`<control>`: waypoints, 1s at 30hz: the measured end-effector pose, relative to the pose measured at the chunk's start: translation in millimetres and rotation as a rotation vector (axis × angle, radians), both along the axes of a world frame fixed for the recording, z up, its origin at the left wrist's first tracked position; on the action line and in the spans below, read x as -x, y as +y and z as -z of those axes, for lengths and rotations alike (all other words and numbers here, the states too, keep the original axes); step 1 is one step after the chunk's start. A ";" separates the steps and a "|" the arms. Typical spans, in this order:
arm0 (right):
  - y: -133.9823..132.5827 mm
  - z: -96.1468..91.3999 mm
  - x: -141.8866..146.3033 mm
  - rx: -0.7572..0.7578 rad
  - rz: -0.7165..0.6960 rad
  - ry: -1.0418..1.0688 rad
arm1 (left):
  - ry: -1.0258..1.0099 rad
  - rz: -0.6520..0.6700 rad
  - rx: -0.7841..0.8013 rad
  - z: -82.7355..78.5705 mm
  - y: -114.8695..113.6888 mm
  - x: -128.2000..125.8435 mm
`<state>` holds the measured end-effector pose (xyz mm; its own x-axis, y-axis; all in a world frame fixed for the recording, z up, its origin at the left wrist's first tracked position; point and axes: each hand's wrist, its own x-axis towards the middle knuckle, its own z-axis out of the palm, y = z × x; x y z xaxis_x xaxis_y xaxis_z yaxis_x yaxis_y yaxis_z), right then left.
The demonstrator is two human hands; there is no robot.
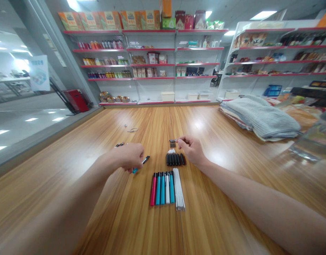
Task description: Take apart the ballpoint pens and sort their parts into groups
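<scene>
My left hand [131, 156] is curled palm down over a teal pen barrel [135, 170] with a black end showing past its fingers. Small dark pieces [119, 144] lie just behind that hand. My right hand [190, 147] pinches with thumb and index finger at the edge of a cluster of small dark metallic parts [172, 143]; what sits between the fingertips is too small to name. Closer to me are white tips [171, 151], a row of black grips [173, 159], several red, teal and white pen barrels [163, 188], and white refills [179, 189] side by side.
The wooden table [104, 219] stretches to shelves [154, 76] stocked with packages. A thin wire-like loop [132, 130] and a tiny metallic piece [125, 125] lie farther back. Folded striped cloth [261, 117] and a clear container [314, 138] are on the right.
</scene>
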<state>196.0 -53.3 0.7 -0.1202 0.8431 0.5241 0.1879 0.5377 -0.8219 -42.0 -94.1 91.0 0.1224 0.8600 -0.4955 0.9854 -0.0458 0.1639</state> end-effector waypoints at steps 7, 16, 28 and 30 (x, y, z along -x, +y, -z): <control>0.3 0.1 0.8 0.000 0.001 0.002 | -0.078 0.057 -0.057 14.3 5.3 -0.3; 0.4 0.0 1.1 -0.001 0.002 -0.002 | -0.142 0.100 0.111 16.2 2.3 -7.2; -0.3 -0.8 0.1 0.005 0.010 -0.006 | -0.274 0.149 0.265 14.4 -3.9 -12.4; -0.8 -1.2 0.2 0.008 0.008 -0.011 | -0.286 0.156 0.270 14.7 -4.3 -13.4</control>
<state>195.8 -54.1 1.9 -0.1190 0.8485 0.5157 0.2014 0.5292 -0.8242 -28.6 -98.4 76.3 0.4062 0.6639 -0.6279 0.8832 -0.1091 0.4560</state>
